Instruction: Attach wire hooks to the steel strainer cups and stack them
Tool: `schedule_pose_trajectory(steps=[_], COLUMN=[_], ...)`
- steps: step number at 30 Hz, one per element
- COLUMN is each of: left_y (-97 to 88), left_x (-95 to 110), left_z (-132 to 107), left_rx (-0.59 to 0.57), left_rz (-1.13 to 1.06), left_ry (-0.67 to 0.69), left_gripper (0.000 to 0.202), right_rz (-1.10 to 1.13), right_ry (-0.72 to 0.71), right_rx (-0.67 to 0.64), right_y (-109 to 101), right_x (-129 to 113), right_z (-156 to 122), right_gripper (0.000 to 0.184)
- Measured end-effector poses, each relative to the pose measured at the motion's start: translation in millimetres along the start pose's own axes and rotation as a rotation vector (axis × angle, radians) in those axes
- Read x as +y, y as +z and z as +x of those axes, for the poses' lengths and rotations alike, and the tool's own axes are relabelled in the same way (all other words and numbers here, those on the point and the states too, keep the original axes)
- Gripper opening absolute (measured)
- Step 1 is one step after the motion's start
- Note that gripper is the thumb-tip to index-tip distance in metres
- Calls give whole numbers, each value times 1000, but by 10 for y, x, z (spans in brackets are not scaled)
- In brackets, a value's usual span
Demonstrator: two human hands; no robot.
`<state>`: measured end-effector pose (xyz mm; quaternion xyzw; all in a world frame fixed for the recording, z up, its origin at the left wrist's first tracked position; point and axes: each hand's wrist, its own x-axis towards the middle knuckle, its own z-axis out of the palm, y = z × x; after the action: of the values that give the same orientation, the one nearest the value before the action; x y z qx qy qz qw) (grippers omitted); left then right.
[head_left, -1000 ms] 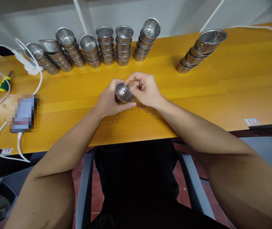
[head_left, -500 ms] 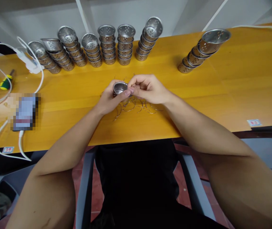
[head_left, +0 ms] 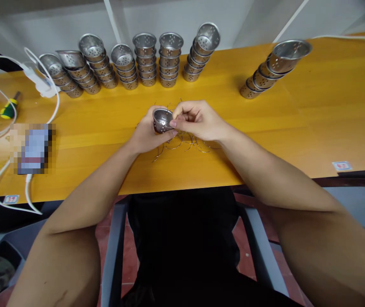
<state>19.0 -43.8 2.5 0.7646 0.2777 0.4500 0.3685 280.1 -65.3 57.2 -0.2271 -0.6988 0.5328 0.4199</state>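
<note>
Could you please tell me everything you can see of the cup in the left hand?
The perforated metal cup is round and silvery, with a rimmed, open mouth tilted toward the camera and small holes visible inside. The left hand grips its side, over the table; the right hand covers part of its right rim. Its underside is hidden.

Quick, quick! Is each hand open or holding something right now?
Left hand: closed around a metal cup with holes.
Right hand: curled at the cup's rim; whether it pinches anything can't be told.
</note>
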Motion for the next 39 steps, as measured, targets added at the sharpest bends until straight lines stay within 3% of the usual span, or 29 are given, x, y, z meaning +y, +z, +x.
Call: schedule_pose_trajectory(steps=[6, 12, 18, 24, 29, 32, 39], left_y=[19, 16, 10, 11, 13, -8, -41], left_x=[-6, 92, 133, 188, 111, -1, -91], left_z=[-22, -48, -55, -37, -11, 6, 4], left_rx=[8, -2, -8, -3, 39, 78, 114], left_rz=[56, 119, 102, 46, 46, 68, 97], left_ry=[30, -49, -103, -112, -67, -41, -10], left_gripper=[82, 85, 87, 92, 101, 103, 101], right_rz=[1, -6, 8, 29, -62, -193, -371], right_ry=[23, 33, 79, 39, -56, -89, -170], right_rx=[0, -50, -100, -118, 50, 168, 230], right_y=[18, -16, -55, -70, -112, -114, -40], right_x=[-32, -32, -32, -10, 0, -3, -18], right_z=[1, 3, -7, -1, -17, -39, -66], right_gripper=[55, 56, 55, 57, 64, 58, 60])
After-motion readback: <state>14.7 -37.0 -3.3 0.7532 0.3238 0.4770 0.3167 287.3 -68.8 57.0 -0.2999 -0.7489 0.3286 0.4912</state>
